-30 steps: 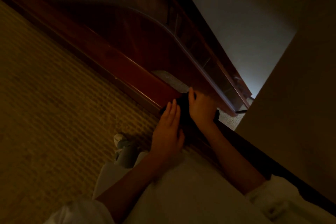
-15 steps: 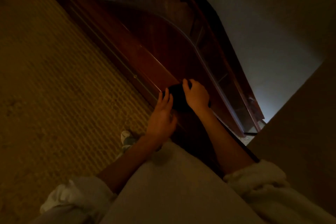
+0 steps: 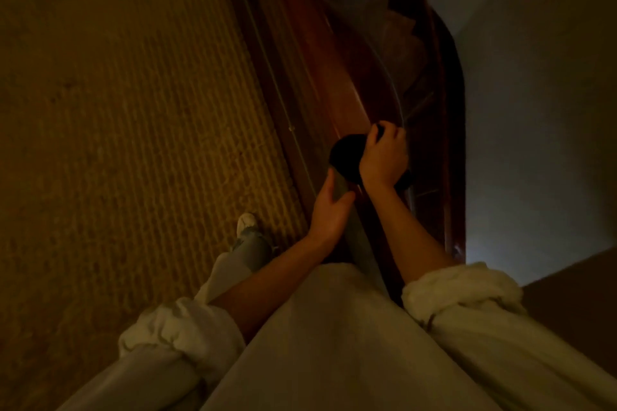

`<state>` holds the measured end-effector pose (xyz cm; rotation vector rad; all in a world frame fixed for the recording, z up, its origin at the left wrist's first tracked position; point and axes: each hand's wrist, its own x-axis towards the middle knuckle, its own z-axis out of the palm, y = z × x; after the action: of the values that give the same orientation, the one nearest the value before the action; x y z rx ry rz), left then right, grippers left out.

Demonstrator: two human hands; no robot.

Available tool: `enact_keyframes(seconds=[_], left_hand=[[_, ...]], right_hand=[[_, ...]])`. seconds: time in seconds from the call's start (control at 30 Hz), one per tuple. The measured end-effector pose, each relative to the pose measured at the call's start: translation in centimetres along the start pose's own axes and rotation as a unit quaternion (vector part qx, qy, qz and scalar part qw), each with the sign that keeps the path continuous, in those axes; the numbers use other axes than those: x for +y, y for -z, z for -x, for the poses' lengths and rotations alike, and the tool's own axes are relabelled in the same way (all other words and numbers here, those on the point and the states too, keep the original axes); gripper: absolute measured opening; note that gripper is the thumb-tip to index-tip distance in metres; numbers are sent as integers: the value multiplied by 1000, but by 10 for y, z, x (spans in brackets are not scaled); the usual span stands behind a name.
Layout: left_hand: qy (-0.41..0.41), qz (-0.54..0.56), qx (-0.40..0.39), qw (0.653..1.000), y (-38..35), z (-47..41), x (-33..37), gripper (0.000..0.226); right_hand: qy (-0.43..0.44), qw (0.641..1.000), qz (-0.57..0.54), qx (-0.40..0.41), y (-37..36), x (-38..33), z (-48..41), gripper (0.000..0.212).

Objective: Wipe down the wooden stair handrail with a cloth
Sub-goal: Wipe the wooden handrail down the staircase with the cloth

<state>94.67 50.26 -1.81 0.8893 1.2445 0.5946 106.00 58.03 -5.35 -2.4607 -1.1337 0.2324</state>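
Polished wood, dark cloth
The handrail (image 3: 340, 77) shines glossy reddish-brown; the cloth (image 3: 347, 157) looks matt black; the carpet (image 3: 133, 110) is rough, ribbed.

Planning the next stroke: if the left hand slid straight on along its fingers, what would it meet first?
Most likely the cloth, gripped by the right hand on the handrail just ahead of the left hand; dim light leaves depth unsure.

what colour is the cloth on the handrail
The cloth looks black in the dim head view.
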Motion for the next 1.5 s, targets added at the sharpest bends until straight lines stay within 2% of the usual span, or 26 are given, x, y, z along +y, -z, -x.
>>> enact_keyframes(seconds=[0.07, 0.2, 0.37, 0.57, 0.7, 0.77, 0.97, 1.03, 1.13, 1.27, 1.33, 1.5], left_hand=[[-1, 71, 16, 997, 5, -14, 2, 55], [45, 190, 18, 981, -2, -25, 6, 46], [60, 261, 23, 963, -8, -28, -11, 44], [76, 322, 39, 943, -1, -36, -23, 41], [103, 378, 14, 920, 14, -54, -16, 37], [107, 392, 12, 914, 19, -62, -4, 37], [81, 388, 3, 918, 32, -114, 38, 38], [67, 342, 4, 937, 31, -113, 37, 44], [54, 277, -6, 959, 25, -87, 12, 52], [83, 261, -26, 961, 16, -66, -17, 48], [91, 255, -20, 962, 21, -70, -10, 45], [52, 275, 3, 960, 42, -121, 34, 39]], right_hand=[[10, 1000, -11, -23, 1, 6, 9, 46], [88, 996, 11, -27, 7, 22, 43, 65], [153, 983, 73, -69, 15, 46, 86, 88], [149, 981, 127, -6, 8, 40, 91, 79], [164, 974, 151, -34, 0, 33, 79, 93], [163, 975, 148, -36, -6, 25, 66, 92], [159, 975, 150, 33, -37, -29, 19, 55], [167, 972, 162, 35, -37, -27, 23, 56], [168, 971, 170, 9, -23, -4, 57, 69], [143, 972, 185, -14, -10, 27, 89, 79], [136, 976, 171, -21, -9, 22, 80, 80], [152, 978, 142, -29, -33, -36, 22, 72]])
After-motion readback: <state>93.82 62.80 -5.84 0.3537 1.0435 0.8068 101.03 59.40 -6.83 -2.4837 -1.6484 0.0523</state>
